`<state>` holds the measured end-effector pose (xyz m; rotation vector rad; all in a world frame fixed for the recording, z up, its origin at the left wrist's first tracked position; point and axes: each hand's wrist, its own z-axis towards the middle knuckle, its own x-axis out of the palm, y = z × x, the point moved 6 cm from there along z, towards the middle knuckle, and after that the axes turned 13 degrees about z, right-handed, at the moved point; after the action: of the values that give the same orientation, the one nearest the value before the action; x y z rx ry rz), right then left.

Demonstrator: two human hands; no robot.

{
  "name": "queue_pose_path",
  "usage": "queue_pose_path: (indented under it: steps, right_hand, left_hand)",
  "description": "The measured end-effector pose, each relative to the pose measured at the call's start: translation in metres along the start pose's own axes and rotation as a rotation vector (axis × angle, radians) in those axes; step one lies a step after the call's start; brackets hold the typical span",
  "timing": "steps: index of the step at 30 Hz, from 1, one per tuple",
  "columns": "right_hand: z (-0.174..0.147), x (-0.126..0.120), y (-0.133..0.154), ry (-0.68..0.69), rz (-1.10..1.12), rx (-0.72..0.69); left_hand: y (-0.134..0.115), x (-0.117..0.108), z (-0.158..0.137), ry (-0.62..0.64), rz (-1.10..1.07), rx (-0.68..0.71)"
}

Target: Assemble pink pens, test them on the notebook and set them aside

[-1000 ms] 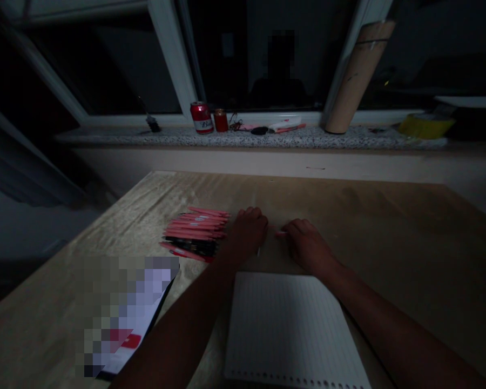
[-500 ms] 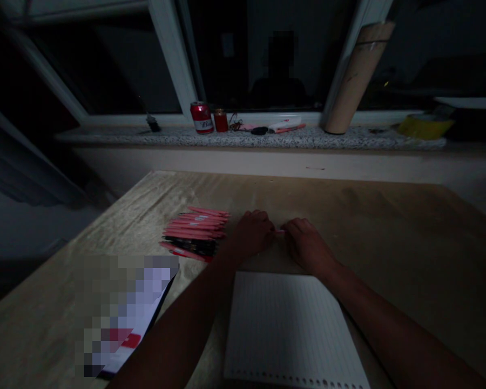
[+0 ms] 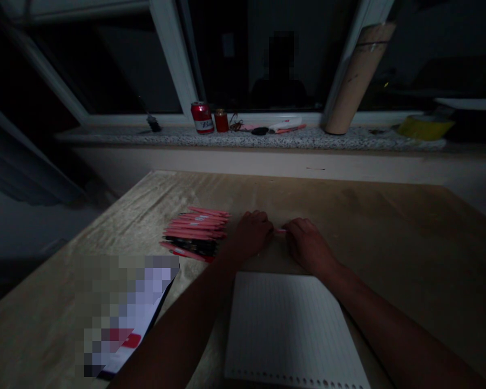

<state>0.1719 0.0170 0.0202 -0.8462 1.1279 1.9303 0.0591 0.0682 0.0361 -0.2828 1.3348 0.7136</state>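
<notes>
Position of left hand [image 3: 254, 233] and right hand [image 3: 309, 244]: nearly meeting, short of far edge of table [image 3: 372, 232]; right one closed on slim pink item [image 3: 281, 230] between them, left grip cannot be told; pink and black pens [image 3: 194, 233] toward far left corner, phone [image 3: 140, 319] toward left edge, notebook [image 3: 289, 329] toward near edge

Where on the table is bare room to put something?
On the right side of the table, beside the right hand; also between both hands and the wall. Crowded: left of the left hand, with pens and a phone, and nearer, where the notebook lies.
</notes>
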Motion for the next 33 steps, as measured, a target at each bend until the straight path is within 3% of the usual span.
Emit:
queue_pose_path:
  steps: [8, 14, 20, 25, 33]
  right_hand:
    - [0.0, -0.012, 0.001, -0.127, 0.101, 0.017]
    - [0.0, -0.006, 0.013, 0.008, 0.197, -0.098]
    - [-0.001, 0.005, 0.017, 0.142, 0.176, -0.088]
    - [0.002, 0.01, 0.018, 0.117, 0.156, -0.064]
    - [0.004, 0.005, 0.014, 0.059, 0.202, -0.04]
  left_hand:
    - [0.003, 0.005, 0.002, 0.026, 0.025, -0.014]
    - [0.011, 0.003, 0.002, 0.044, 0.012, -0.045]
    - [0.021, 0.001, -0.003, -0.005, -0.04, -0.137]
    - [0.027, 0.006, -0.009, -0.016, -0.08, -0.263]
    - [0.031, 0.001, -0.016, -0.161, -0.219, -0.401]
